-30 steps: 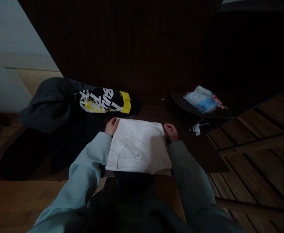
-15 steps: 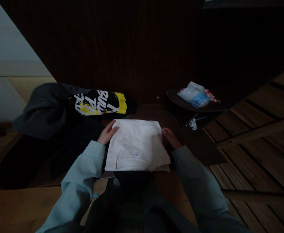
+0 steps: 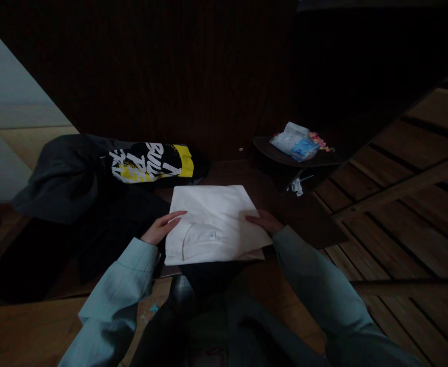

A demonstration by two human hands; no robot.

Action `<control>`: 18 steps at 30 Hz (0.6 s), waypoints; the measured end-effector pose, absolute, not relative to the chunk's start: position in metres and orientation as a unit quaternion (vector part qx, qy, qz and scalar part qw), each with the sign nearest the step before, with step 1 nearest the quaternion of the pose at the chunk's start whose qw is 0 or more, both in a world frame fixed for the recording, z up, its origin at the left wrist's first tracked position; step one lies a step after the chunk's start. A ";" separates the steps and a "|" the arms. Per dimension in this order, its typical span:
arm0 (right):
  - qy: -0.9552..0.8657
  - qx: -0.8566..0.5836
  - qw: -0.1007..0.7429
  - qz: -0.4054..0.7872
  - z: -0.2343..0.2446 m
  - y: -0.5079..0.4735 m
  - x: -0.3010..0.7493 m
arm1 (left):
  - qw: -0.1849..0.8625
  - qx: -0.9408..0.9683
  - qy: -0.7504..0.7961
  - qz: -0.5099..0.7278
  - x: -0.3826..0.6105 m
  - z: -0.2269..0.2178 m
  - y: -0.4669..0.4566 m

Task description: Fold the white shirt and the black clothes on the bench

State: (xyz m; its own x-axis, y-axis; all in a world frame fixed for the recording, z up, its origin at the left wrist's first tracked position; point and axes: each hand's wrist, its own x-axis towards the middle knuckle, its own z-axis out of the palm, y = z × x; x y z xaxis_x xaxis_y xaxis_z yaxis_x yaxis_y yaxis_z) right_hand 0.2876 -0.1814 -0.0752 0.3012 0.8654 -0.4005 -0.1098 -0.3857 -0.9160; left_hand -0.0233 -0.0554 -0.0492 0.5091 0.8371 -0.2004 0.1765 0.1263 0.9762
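A folded white T-shirt (image 3: 212, 219) lies in front of me at the bench's near edge, its collar and small label facing me. My left hand (image 3: 162, 227) is at its left edge, with a finger and thumb over the cloth and the other fingers partly hidden. At the right edge, my right hand (image 3: 265, 221) is closed on the fabric, thumb on top and the remaining fingers out of sight. Just beyond the left hand is a black garment with yellow and white lettering (image 3: 155, 163).
Dark grey clothing (image 3: 63, 173) is heaped at the left of the dark wooden bench (image 3: 224, 173). On a small corner shelf (image 3: 265, 149) sits a blue and white plastic packet (image 3: 298, 142), with crumpled white paper (image 3: 296, 187) below. Slatted wood (image 3: 407, 224) stands at the right.
Both hands have slid nearer to me along the T-shirt's sides, and the right thumb now reaches further onto the cloth. The view has shifted slightly.
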 end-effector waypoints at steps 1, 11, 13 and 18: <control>-0.291 -0.651 0.477 0.514 -0.076 -0.184 0.286 | 0.629 0.602 0.415 0.264 -0.025 -0.048 -0.061; -0.276 -0.664 0.527 0.453 -0.073 -0.206 0.272 | 0.696 0.359 0.515 0.348 -0.043 -0.070 -0.082; -0.264 -0.656 0.532 0.465 -0.075 -0.208 0.269 | 0.711 0.333 0.519 0.338 -0.045 -0.073 -0.084; -0.263 -0.670 0.513 0.469 -0.081 -0.207 0.266 | 0.725 0.355 0.497 0.318 -0.035 -0.068 -0.086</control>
State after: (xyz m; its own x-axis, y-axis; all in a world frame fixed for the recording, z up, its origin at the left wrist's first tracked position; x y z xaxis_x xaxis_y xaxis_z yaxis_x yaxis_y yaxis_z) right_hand 0.2656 -0.2072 -0.0809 0.4229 0.8323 -0.3583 -0.1288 -0.3362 -0.9329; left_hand -0.0349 -0.0860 -0.0678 0.3034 0.8137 -0.4958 -0.1077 0.5462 0.8307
